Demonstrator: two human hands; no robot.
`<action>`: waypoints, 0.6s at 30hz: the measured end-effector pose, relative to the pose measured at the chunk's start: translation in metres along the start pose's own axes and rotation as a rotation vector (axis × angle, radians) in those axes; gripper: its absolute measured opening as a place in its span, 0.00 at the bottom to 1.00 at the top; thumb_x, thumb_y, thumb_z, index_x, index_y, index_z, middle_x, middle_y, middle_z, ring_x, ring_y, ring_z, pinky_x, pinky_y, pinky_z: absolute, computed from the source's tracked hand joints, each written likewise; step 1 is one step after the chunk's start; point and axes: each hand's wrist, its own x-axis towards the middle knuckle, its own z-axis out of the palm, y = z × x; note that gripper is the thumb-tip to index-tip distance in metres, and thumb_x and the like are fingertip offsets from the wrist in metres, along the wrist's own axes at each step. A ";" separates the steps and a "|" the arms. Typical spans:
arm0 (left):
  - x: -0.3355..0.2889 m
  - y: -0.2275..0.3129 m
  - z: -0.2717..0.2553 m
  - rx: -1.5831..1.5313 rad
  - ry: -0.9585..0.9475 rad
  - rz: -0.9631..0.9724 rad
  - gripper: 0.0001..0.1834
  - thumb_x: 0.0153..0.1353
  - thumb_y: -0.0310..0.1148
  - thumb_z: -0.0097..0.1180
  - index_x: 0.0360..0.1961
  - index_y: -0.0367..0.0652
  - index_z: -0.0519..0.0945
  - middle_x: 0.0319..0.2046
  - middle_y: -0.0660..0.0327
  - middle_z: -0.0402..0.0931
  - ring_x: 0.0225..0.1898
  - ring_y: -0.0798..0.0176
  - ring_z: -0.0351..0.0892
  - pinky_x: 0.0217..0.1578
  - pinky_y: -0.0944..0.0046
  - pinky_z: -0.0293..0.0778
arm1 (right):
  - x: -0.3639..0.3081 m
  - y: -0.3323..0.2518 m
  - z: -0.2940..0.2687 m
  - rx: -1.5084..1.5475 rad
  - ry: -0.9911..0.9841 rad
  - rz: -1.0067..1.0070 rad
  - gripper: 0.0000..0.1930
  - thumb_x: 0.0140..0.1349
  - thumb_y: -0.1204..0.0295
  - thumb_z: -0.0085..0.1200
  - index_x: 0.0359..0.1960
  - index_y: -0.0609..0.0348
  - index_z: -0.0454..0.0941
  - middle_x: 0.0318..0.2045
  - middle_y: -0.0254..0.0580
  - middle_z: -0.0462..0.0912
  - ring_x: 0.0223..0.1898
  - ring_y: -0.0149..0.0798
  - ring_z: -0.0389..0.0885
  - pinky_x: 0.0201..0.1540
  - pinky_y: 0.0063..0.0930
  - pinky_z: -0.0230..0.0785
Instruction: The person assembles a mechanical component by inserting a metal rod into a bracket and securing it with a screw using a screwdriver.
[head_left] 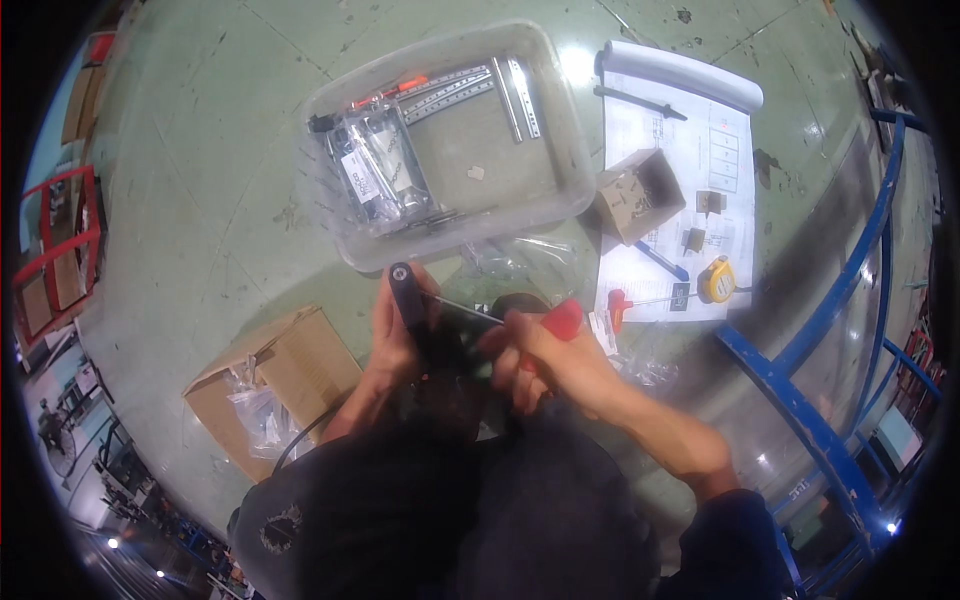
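Note:
My left hand (397,335) is closed around a long black part (406,295), which has a round metal fitting at its upper end. What lies lower on this part is dark and hard to make out. My right hand (552,358) grips a red-handled hex key (564,320). Its thin metal shaft slants up to the left, and the tip meets the side of the black part. Just beyond both hands, clear plastic bags (520,258) lie on the floor by a translucent bin (372,262).
The bin holds metal rails (450,92) and bagged parts (375,170). At right, a drawing sheet (640,110) carries a small cardboard box (632,205), a yellow tape measure (718,280) and another red-handled hex key (617,306). An open carton (310,360) stands left; a blue metal frame (800,400) stands right.

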 end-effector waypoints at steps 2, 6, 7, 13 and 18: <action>0.002 0.002 -0.003 -0.038 0.039 -0.061 0.21 0.70 0.52 0.46 0.38 0.43 0.68 0.25 0.68 0.64 0.22 0.74 0.62 0.23 0.73 0.59 | 0.004 0.002 0.002 -0.009 0.170 -0.288 0.22 0.61 0.61 0.62 0.48 0.64 0.69 0.34 0.49 0.79 0.37 0.41 0.77 0.38 0.35 0.68; 0.001 -0.007 0.008 -0.220 -0.070 -0.090 0.24 0.69 0.54 0.48 0.46 0.42 0.69 0.27 0.67 0.66 0.23 0.74 0.63 0.24 0.72 0.61 | 0.012 0.000 0.018 0.162 0.537 -0.798 0.27 0.62 0.60 0.56 0.56 0.69 0.71 0.47 0.61 0.80 0.54 0.55 0.76 0.57 0.45 0.68; 0.000 -0.008 0.012 -0.215 -0.062 -0.089 0.24 0.69 0.54 0.48 0.46 0.42 0.69 0.27 0.67 0.66 0.23 0.74 0.63 0.24 0.72 0.61 | 0.012 -0.004 0.007 0.170 0.531 -0.797 0.27 0.62 0.60 0.56 0.56 0.69 0.71 0.47 0.61 0.80 0.54 0.55 0.76 0.57 0.45 0.68; -0.003 -0.005 0.018 -0.168 -0.057 -0.080 0.22 0.68 0.53 0.50 0.43 0.43 0.68 0.27 0.67 0.63 0.24 0.74 0.62 0.24 0.72 0.59 | -0.009 0.004 0.023 0.312 0.539 -0.492 0.22 0.53 0.54 0.52 0.15 0.61 0.72 0.30 0.50 0.77 0.40 0.47 0.76 0.48 0.46 0.67; -0.002 -0.014 0.012 -0.198 -0.021 -0.043 0.21 0.69 0.51 0.50 0.40 0.42 0.67 0.26 0.67 0.63 0.24 0.74 0.62 0.23 0.72 0.59 | 0.014 0.021 0.009 -0.320 0.518 -0.828 0.22 0.49 0.53 0.57 0.31 0.63 0.78 0.34 0.46 0.76 0.40 0.45 0.75 0.47 0.42 0.67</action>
